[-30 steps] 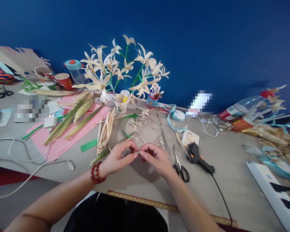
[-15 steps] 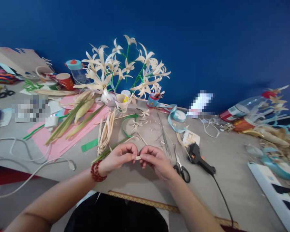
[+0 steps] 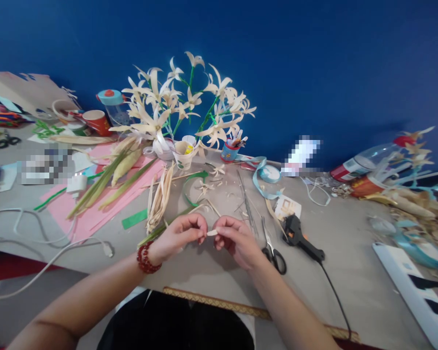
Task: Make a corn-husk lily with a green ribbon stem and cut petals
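A: Quick, what's on your feed, big to small?
B: From my remote seat: grey worktop (image 3: 345, 233), spray of pale petalled flowers (image 3: 156, 125) at the back, my left hand (image 3: 180, 236) and right hand (image 3: 237, 241), black glue gun (image 3: 302, 237), scissors (image 3: 274, 253) just left of it. Smallest: pale strip (image 3: 212, 233), held up between my fingertips.
A: Grip?
B: Right pinches the strip's near end. Left fingertips are at the other end; can't tell if they're clamped on.
A: Doing it well?
B: I'd pinch lightly, steady one end, work the other in small moves. Looks thin; might split or crease.
A: Writing?
B: Bottle (image 3: 372, 158): red-and-white label, illegible. Paper cup (image 3: 183, 158): green print, too small. Card (image 3: 288, 206): brownish mark, unreadable. No brand to log.
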{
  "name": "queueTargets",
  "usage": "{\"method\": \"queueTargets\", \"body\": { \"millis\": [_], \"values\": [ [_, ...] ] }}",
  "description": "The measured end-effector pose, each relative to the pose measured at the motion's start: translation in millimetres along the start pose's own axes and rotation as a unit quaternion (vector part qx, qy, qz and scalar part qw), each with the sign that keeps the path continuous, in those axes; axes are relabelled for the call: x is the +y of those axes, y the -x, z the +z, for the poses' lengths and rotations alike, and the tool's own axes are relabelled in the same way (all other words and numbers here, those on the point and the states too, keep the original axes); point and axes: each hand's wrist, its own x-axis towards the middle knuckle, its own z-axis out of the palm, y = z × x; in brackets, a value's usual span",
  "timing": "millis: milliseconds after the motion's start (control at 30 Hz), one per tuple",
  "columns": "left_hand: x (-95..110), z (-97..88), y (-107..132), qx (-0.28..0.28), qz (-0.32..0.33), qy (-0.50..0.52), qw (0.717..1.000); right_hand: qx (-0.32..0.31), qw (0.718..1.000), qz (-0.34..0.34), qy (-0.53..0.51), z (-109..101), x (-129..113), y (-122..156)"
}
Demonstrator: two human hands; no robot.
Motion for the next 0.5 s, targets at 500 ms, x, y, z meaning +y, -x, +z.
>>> {"method": "queueTargets", "body": {
  "millis": [500],
  "values": [
    [0.3,2.5,-0.4,0.025,-0.043,0.07,0.996,0.0,0.896,-0.293,0.334,3.3,-3.6,9.0]
  ]
}}
